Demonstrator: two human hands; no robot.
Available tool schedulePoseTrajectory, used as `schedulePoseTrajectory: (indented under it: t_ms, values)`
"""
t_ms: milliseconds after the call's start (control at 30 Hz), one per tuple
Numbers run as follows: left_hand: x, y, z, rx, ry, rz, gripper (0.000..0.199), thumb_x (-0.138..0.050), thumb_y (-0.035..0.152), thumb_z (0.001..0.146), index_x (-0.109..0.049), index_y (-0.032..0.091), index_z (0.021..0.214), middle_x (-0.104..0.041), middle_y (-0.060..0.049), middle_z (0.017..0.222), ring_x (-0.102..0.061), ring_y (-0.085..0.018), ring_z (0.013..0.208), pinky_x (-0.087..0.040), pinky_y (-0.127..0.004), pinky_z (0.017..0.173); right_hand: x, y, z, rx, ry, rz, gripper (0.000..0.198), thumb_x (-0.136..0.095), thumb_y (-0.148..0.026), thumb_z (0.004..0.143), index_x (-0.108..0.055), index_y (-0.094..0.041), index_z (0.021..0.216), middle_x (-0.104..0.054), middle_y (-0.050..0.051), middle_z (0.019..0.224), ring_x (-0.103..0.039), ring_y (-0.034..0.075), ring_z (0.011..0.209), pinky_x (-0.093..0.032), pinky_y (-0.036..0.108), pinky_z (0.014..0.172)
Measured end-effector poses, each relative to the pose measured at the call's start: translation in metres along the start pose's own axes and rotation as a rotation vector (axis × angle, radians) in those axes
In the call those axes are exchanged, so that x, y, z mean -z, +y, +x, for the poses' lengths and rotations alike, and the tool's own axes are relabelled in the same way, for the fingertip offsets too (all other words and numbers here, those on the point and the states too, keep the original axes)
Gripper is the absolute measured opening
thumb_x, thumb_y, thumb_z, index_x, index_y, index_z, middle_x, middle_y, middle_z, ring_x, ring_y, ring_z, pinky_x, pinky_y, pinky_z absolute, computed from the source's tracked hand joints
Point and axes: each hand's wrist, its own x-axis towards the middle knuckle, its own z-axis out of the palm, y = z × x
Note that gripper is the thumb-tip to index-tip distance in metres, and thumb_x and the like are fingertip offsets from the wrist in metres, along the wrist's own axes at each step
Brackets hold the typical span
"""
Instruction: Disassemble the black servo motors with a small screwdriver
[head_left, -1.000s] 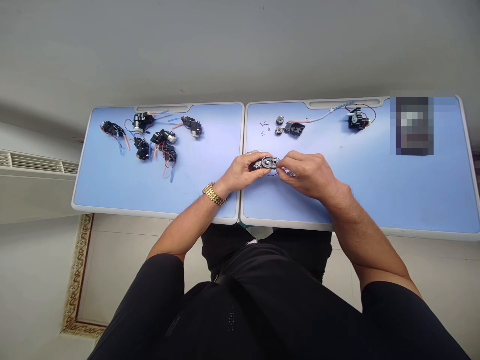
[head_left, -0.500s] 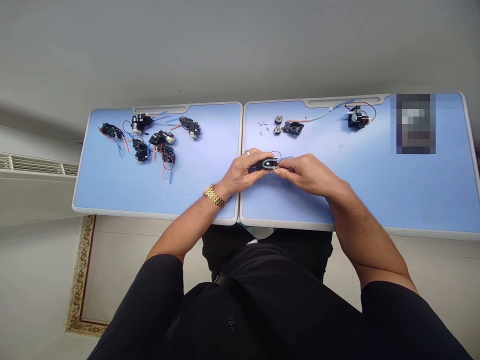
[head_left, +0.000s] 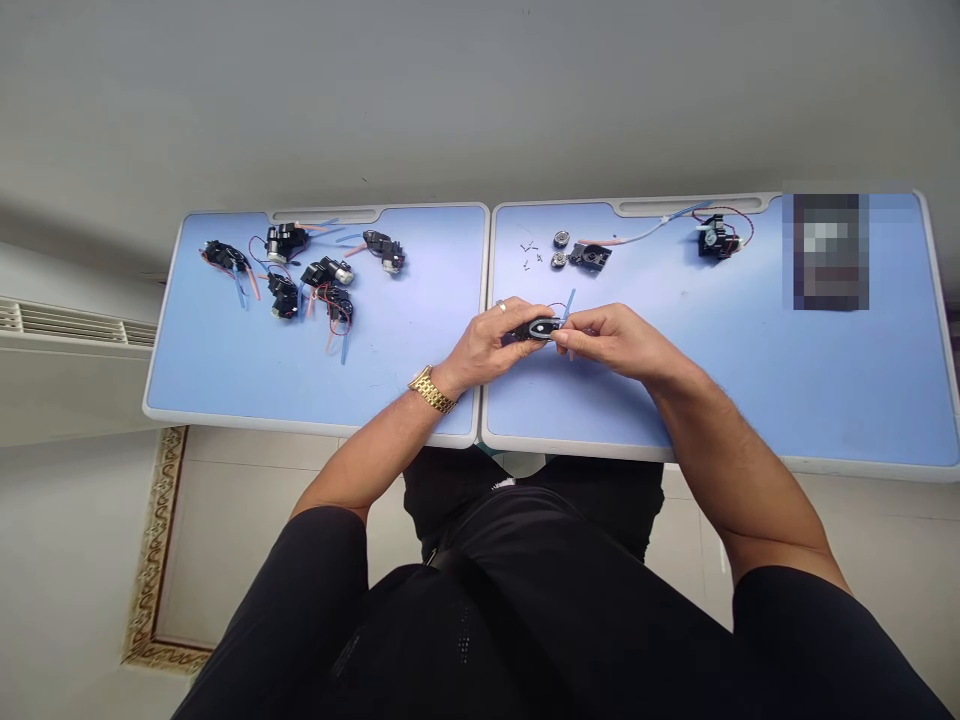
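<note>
My left hand (head_left: 487,340) is closed around a small black peristaltic pump (head_left: 534,329), thumb on the near side and fingers on the far side. A pale tube (head_left: 553,322) lies in a U-shaped loop in the pump's open face. At the right end of the pump, the thumb and index finger of my right hand (head_left: 611,340) pinch the tube. Its blue end (head_left: 570,303) sticks up away from me, and an orange end shows just below the fingers. A thin red wire arcs behind the pump. The exact pinch point is partly covered by my fingertips.
Beyond my hands lie two round roller parts (head_left: 561,240), a black housing piece (head_left: 591,257) and several small screws (head_left: 531,252). Another pump (head_left: 718,238) with a long tube sits farther right. Several pumps (head_left: 326,272) lie on the left table half. A blurred dark object (head_left: 829,250) is at far right.
The blue tube end has swung from pointing right to pointing away from me, and an orange end now shows below. My right hand has shifted slightly right; my left keeps its hold.
</note>
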Motion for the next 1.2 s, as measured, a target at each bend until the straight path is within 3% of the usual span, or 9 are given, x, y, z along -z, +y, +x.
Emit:
schedulePoseTrajectory:
  t_ms: [400, 600, 1033, 1200]
  values:
    - [0.0003, 0.0026, 0.0012, 0.016, 0.013, 0.019, 0.037, -0.077, 0.044, 0.109, -0.075, 0.029, 0.142, -0.08, -0.008, 0.121, -0.073, -0.021, 0.105, -0.061, -0.042, 0.096, -0.0031, -0.0046, -0.0005, -0.016, -0.003, 0.082, 0.064, -0.085, -0.079, 0.085, -0.071, -0.019, 0.068, -0.042, -0.007, 0.053, -0.03, 0.008, 0.051, -0.021, 0.03, 0.051]
    - [0.0017, -0.0006, 0.001, 0.016, 0.017, 0.026, 0.037, -0.076, 0.042, 0.109, -0.074, 0.03, 0.144, -0.08, -0.008, 0.122, -0.073, -0.021, 0.107, -0.061, -0.043, 0.097, -0.0054, -0.0018, 0.0017, -0.004, 0.011, 0.087, 0.059, -0.086, -0.076, 0.085, -0.075, -0.018, 0.075, -0.049, -0.006, 0.059, -0.033, 0.008, 0.054, -0.022, 0.03, 0.052]
    - [0.0, -0.0011, 0.0005, 0.045, 0.022, 0.024, 0.037, -0.076, 0.045, 0.108, -0.075, 0.03, 0.143, -0.079, -0.008, 0.121, -0.073, -0.021, 0.105, -0.06, -0.043, 0.096, -0.0093, -0.0021, 0.0052, 0.013, 0.032, 0.13, 0.065, -0.086, -0.08, 0.082, -0.069, -0.019, 0.066, -0.048, -0.006, 0.055, -0.031, 0.008, 0.051, -0.02, 0.031, 0.052]
    - [0.0022, 0.0, 0.0026, 0.041, 0.021, -0.026, 0.035, -0.076, 0.041, 0.108, -0.075, 0.028, 0.141, -0.079, -0.007, 0.118, -0.073, -0.02, 0.104, -0.06, -0.041, 0.097, -0.0049, -0.0033, 0.0023, -0.009, 0.058, 0.044, 0.068, -0.084, -0.086, 0.081, -0.075, -0.019, 0.072, -0.054, -0.003, 0.059, -0.036, 0.009, 0.054, -0.025, 0.031, 0.053]
